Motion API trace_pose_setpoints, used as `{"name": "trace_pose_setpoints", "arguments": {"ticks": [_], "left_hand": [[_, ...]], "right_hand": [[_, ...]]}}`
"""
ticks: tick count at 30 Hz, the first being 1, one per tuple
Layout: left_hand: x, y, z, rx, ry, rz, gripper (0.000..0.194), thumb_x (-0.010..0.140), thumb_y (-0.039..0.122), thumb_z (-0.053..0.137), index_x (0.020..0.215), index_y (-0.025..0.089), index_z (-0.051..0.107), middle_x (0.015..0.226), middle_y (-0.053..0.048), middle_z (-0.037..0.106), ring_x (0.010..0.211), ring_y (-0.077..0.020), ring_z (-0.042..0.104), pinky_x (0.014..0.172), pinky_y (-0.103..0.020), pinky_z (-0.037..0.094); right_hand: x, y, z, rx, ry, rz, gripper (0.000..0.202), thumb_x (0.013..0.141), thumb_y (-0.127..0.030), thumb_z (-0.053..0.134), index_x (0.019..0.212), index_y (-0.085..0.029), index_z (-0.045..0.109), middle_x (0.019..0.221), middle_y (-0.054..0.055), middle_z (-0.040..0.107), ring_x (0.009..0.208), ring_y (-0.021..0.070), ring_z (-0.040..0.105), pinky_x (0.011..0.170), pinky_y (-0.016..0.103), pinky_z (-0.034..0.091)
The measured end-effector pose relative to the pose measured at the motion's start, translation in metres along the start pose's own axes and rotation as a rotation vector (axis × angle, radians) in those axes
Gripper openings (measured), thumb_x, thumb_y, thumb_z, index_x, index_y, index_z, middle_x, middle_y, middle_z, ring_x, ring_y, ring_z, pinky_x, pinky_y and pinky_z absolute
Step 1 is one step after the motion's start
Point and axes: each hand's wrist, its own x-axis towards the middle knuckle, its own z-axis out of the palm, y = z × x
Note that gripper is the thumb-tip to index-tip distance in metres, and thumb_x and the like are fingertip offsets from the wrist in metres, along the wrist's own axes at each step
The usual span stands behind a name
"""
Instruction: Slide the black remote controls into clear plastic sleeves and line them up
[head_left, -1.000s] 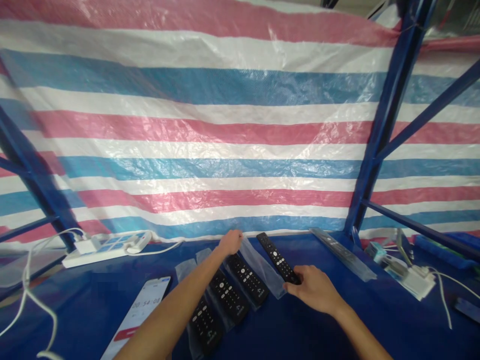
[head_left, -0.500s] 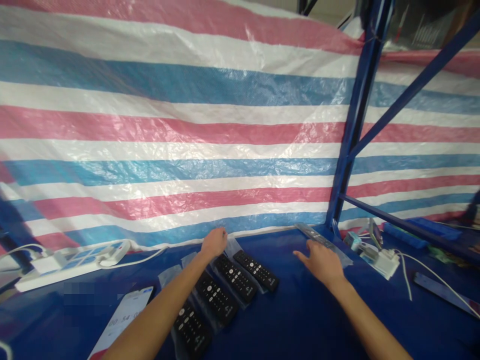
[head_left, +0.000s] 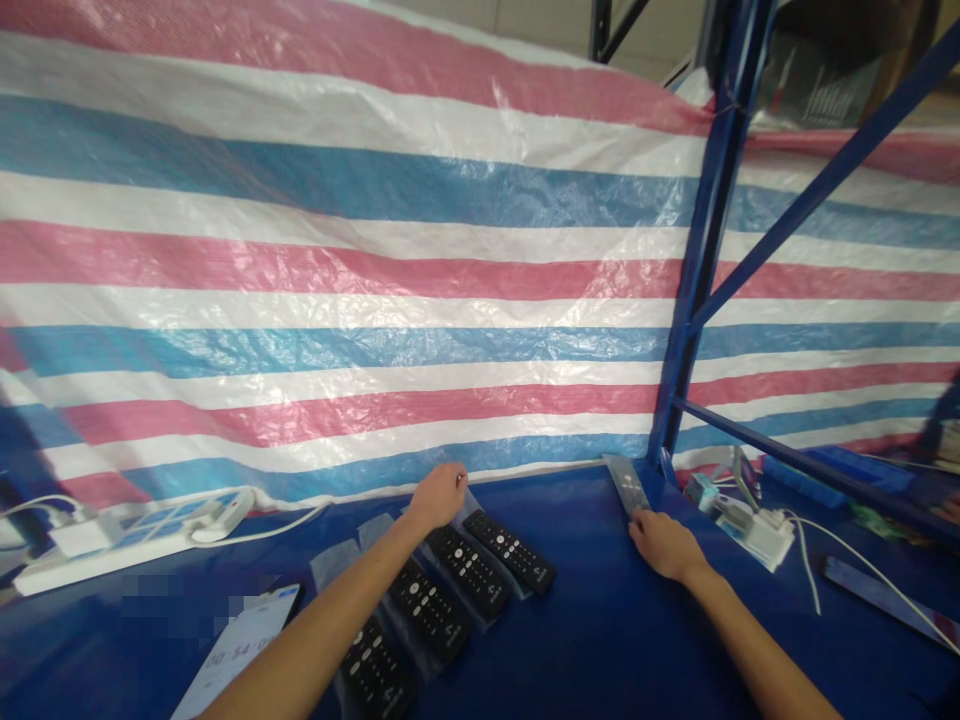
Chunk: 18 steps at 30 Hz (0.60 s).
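Several black remote controls [head_left: 510, 552] in clear plastic sleeves lie side by side in a slanted row on the blue table. At the far end of this row is my left hand [head_left: 441, 495], its fingers closed beside the top of the rightmost sleeve; what they pinch, if anything, is hidden. My left forearm covers parts of the other remotes. Over to the right, my right hand [head_left: 666, 545] grips the near end of another sleeved remote control [head_left: 627, 484], whose far end points toward the striped sheet. My palm hides its near part.
A phone [head_left: 244, 645] showing a timer lies at left, near a white power strip [head_left: 112, 548] with cables. On the right are a white charger [head_left: 769, 535], another phone [head_left: 889, 600] and a blue rack post [head_left: 686, 300]. A striped plastic sheet [head_left: 360, 310] hangs behind the table [head_left: 570, 650].
My right hand has moved slightly right and closed on the sleeved remote, which has turned to point more directly away from me. My left hand has shifted a little right toward the rightmost sleeve.
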Motion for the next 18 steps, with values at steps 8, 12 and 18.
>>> {"name": "trace_pose_setpoints", "arguments": {"ticks": [8,12,18], "left_hand": [[-0.003,0.024,0.003,-0.042,-0.058,0.079,0.023,0.088,0.021,0.042,0.092,0.019,0.064,0.097,-0.007,0.068,0.093,-0.0207,0.061,0.082,-0.029,0.043],[-0.002,0.036,0.012,-0.056,-0.085,0.093,0.022,0.087,0.021,0.044,0.094,0.02,0.064,0.1,-0.007,0.068,0.096,-0.0211,0.06,0.084,-0.029,0.043],[0.007,0.047,0.032,-0.066,-0.117,0.074,0.025,0.087,0.022,0.046,0.101,0.015,0.065,0.111,-0.013,0.064,0.109,-0.0242,0.056,0.093,-0.032,0.041]], "right_hand": [[-0.02,-0.035,0.001,0.085,-0.021,-0.259,0.03,0.091,-0.02,0.036,0.083,-0.017,0.065,0.086,0.01,0.07,0.085,0.0229,0.066,0.068,0.028,0.04],[-0.034,-0.049,0.001,0.157,-0.056,-0.415,0.027,0.089,-0.02,0.039,0.077,-0.02,0.063,0.08,0.005,0.069,0.081,0.0191,0.065,0.067,0.025,0.038],[-0.041,-0.053,0.004,0.33,-0.088,-0.579,0.026,0.085,-0.025,0.043,0.064,-0.019,0.057,0.065,-0.001,0.06,0.063,0.0138,0.057,0.059,0.022,0.034]]}}
